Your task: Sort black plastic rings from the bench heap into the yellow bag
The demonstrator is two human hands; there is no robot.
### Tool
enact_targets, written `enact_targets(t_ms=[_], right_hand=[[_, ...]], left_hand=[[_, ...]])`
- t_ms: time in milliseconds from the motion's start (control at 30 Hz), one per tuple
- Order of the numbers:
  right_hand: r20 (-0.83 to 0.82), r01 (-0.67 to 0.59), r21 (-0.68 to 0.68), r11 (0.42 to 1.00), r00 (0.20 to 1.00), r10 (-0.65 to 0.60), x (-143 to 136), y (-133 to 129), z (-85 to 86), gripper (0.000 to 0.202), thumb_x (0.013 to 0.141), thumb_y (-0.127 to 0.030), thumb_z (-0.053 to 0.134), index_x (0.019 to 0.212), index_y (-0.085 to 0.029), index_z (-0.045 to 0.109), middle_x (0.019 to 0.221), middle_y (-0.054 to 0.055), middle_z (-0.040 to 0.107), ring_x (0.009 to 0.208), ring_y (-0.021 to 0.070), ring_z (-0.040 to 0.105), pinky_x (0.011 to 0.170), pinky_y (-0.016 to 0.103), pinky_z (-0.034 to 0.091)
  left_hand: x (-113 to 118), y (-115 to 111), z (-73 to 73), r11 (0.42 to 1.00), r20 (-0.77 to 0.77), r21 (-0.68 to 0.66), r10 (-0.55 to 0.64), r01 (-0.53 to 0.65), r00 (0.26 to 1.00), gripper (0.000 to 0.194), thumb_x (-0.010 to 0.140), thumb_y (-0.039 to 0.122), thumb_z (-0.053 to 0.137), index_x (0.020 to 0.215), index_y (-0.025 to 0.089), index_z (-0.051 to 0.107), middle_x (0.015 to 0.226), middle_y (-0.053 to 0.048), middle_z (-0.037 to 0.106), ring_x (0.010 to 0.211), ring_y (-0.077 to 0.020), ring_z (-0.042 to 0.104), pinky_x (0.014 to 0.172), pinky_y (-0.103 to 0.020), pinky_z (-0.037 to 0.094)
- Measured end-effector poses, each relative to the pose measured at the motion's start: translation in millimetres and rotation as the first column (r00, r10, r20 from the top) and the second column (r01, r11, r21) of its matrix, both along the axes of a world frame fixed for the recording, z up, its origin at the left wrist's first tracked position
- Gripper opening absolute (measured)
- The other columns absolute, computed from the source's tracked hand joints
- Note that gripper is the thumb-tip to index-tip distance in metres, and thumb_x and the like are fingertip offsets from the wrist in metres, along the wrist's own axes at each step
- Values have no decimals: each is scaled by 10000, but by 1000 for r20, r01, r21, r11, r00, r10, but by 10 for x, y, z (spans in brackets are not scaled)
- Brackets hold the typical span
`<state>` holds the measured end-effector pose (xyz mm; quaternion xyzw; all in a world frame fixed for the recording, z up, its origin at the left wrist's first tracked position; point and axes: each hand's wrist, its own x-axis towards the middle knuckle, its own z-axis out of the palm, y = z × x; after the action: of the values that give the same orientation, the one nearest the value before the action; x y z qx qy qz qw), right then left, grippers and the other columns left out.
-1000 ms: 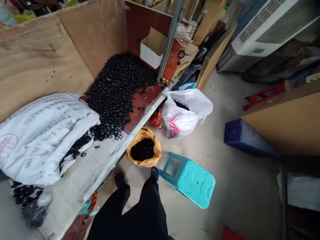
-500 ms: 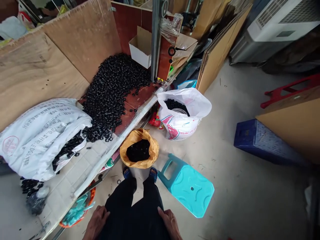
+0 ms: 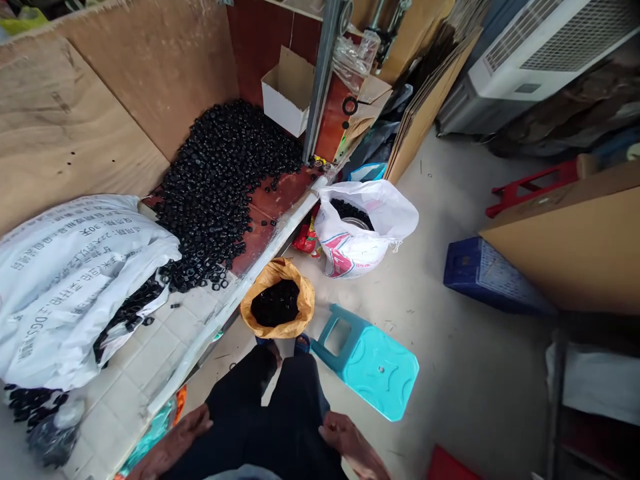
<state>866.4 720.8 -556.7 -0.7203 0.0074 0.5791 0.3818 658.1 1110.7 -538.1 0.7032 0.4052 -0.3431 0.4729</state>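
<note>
My left hand [image 3: 175, 437] is at the bottom left beside my dark trousers, its fingers curled together at the thigh. On the other side my right hand [image 3: 350, 440] rests near the right thigh, fingers also bent inward; what either hand pinches, if anything, is too small to tell. In front of my feet stands an open tan sack [image 3: 250, 321] with black pieces inside. A turquoise stool [image 3: 383, 370] is to its right. Behind it a white sack [image 3: 345, 257] holds black parts and a round metal rim. A heap of small black parts [image 3: 210, 180] lies on the bench.
A large white printed bag [image 3: 85, 267] spills black pieces at the left. A white open box [image 3: 285, 107] sits behind the heap. Cardboard sheets [image 3: 425, 100], a blue crate [image 3: 465, 270], a red stool [image 3: 535, 187] and a grey-white cooler [image 3: 530, 67] stand at the right.
The view has shifted, bringing a red object in at the bottom right. My hands are slightly farther apart, and the left hand's forearm shows more. The sacks and turquoise stool keep their places.
</note>
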Motion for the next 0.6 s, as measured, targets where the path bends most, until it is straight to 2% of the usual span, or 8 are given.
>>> enact_targets(t_ms=[100, 167, 233, 333, 433, 533, 600], right_hand=[[9, -57, 62, 996, 998, 57, 1, 57, 423, 345, 801, -488, 639, 685, -215, 463, 625, -43, 346, 647, 144, 352, 611, 306, 276], [54, -101, 46, 994, 994, 99, 37, 179, 636, 322, 819, -452, 641, 698, -206, 472, 646, -44, 367, 680, 142, 363, 625, 296, 280], [89, -145, 19, 989, 986, 143, 90, 334, 761, 302, 827, -420, 637, 701, -202, 469, 659, -43, 392, 695, 142, 376, 631, 290, 282], [130, -185, -6, 983, 974, 184, 184, 542, 807, 262, 830, -374, 617, 701, -205, 463, 658, -42, 416, 689, 143, 399, 631, 287, 291], [203, -167, -39, 985, 964, 172, 318, 676, 756, 233, 824, -381, 603, 717, -217, 477, 658, -42, 418, 681, 153, 421, 632, 288, 306], [324, -118, -129, 985, 933, 154, 516, 767, 673, 279, 820, -488, 621, 783, -231, 520, 668, -39, 435, 677, 172, 453, 645, 297, 339], [366, -119, -181, 976, 913, 179, 663, 815, 605, 290, 791, -498, 665, 842, -237, 549, 666, -40, 465, 670, 184, 481, 650, 302, 358]], left_hand=[[-73, 80, 42, 989, 40, -138, 66, -60, 997, 693, 659, 898, 661, 652, 228, 481, 637, 20, 487, 702, -193, 503, 679, -319, 487], [-104, 59, 67, 983, 59, -152, 114, -104, 992, 717, 666, 923, 624, 637, 224, 465, 626, 20, 479, 682, -185, 492, 661, -311, 479], [-147, 9, 98, 983, 60, -115, 147, -140, 987, 717, 696, 935, 564, 642, 228, 460, 628, 21, 485, 679, -190, 504, 654, -308, 476], [-249, -73, 139, 985, 37, -9, 174, -174, 984, 693, 736, 925, 491, 652, 239, 440, 623, 25, 476, 689, -212, 525, 660, -322, 474], [-345, -142, 154, 976, 26, 62, 207, -208, 978, 666, 771, 899, 437, 645, 247, 379, 615, 24, 431, 685, -228, 523, 665, -340, 465], [-365, -203, 144, 961, 20, 64, 268, -268, 963, 640, 778, 880, 414, 653, 254, 359, 617, 22, 403, 671, -232, 508, 655, -346, 446], [-330, -242, 130, 955, 23, 54, 292, -293, 956, 619, 761, 859, 444, 651, 255, 369, 613, 23, 403, 665, -229, 497, 651, -349, 436]])
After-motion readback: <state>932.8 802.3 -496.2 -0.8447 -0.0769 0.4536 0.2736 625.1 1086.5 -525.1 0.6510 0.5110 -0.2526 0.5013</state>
